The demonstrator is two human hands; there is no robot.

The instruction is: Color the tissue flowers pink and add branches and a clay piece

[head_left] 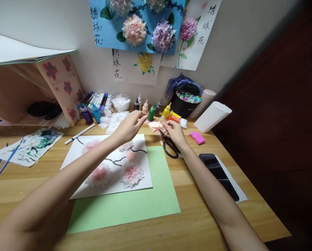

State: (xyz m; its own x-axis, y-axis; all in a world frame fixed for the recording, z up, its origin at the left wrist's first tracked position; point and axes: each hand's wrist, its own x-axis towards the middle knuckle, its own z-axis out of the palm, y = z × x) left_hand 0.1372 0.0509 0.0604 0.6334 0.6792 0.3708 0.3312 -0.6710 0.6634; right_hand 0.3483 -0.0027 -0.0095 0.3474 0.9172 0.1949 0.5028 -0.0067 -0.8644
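My right hand [174,131] pinches the edge of a small clear bag [156,126] with soft peach-coloured stuff inside. Just left of the bag, my left hand [131,126] hovers with its thumb and fingers apart, holding nothing that I can see. Under the right hand lie black-handled scissors [171,150], partly hidden. Below my left arm is a white sheet [142,146] with painted black branches and several raised pink-and-white paper flowers [132,173]; the forearm covers part of it. A light green sheet [161,195] lies beneath.
Paint bottles [151,112], a bowl of white tissue [121,102] and markers [100,101] line the wall. To the right are a black marker case [183,104], a white cylinder [212,116], a pink packet [197,137] and a phone [218,174]. A paint-stained paper [33,150] lies left.
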